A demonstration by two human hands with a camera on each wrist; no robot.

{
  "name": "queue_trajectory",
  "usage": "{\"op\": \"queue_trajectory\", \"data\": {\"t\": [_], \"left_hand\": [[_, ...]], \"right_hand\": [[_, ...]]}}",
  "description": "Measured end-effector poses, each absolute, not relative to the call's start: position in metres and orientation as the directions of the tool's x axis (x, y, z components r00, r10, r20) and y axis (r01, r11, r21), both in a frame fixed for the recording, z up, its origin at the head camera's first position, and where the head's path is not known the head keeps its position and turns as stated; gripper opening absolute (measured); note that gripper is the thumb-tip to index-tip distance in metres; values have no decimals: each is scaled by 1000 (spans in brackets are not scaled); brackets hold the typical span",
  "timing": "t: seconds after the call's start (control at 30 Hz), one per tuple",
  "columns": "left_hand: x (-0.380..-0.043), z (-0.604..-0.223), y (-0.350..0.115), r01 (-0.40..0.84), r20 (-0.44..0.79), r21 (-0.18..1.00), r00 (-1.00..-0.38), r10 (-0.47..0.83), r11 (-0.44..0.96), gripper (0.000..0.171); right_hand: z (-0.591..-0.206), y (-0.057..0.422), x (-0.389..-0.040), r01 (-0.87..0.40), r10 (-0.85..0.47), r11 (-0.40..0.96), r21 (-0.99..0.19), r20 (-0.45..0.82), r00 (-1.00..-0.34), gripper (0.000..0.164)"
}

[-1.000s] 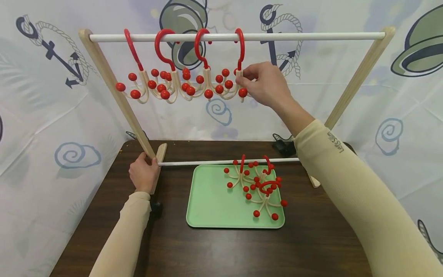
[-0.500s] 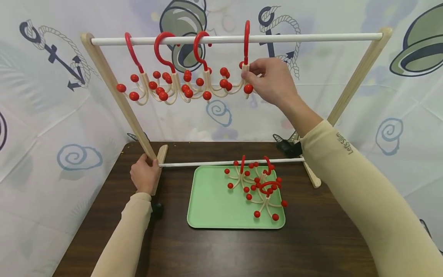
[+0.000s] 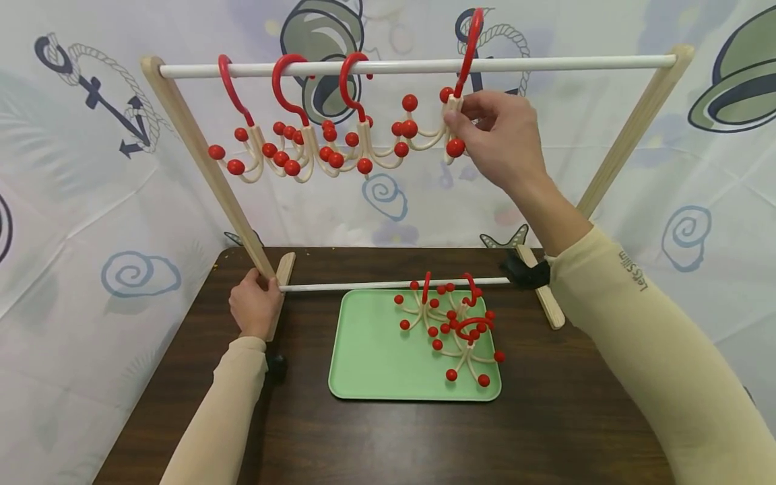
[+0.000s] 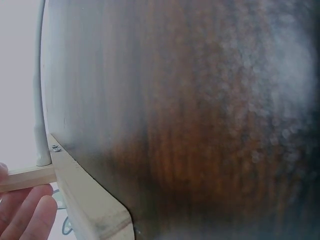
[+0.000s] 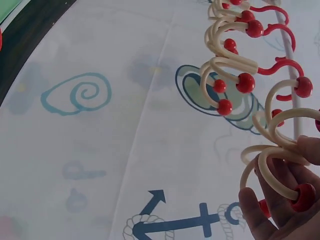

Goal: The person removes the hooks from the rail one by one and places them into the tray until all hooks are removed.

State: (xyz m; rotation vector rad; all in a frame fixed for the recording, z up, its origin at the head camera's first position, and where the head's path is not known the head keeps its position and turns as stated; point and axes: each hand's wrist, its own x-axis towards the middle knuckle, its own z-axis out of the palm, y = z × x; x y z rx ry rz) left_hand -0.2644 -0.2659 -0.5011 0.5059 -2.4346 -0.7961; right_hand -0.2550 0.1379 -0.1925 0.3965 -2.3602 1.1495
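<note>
My right hand (image 3: 506, 138) pinches the beige stem of a hanger (image 3: 453, 111) with a red hook and several curved, red-balled arms. Its hook (image 3: 471, 50) is tilted and rises above the rack's white top rod (image 3: 558, 64). Whether the tip still reaches behind the rod, I cannot tell. In the right wrist view, fingers lie among the hanger's arms (image 5: 272, 182). Three more hangers (image 3: 306, 145) hang toward the rod's left. Low down, my left hand (image 3: 251, 306) grips the rack's left wooden post (image 3: 242, 232); the left wrist view shows fingers (image 4: 37, 212) around it.
On the dark table (image 3: 364, 444) lies a green tray (image 3: 370, 357), with hangers (image 3: 467, 347) bunched on its right side. A white lower rod (image 3: 315, 287) crosses behind it. The rack's right post (image 3: 636, 135) stands beyond my right arm. Patterned cloth (image 3: 388, 215) hangs behind.
The held hanger has risen from the rod and moved right with my right hand, tilting along the way. The left hand keeps its grip on the post; the other hangers stay in place.
</note>
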Motion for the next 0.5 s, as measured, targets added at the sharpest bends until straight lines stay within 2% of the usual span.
{"op": "queue_trajectory", "data": {"t": [0.23, 0.5], "left_hand": [[-267, -500, -264, -156, 384, 627, -790, -478, 763, 27], [-268, -506, -266, -169, 375, 625, -792, -482, 763, 27]], "right_hand": [[-213, 157, -230, -453, 5, 577, -680, 557, -830, 34], [-284, 168, -193, -474, 33, 528, -705, 574, -818, 28]]}}
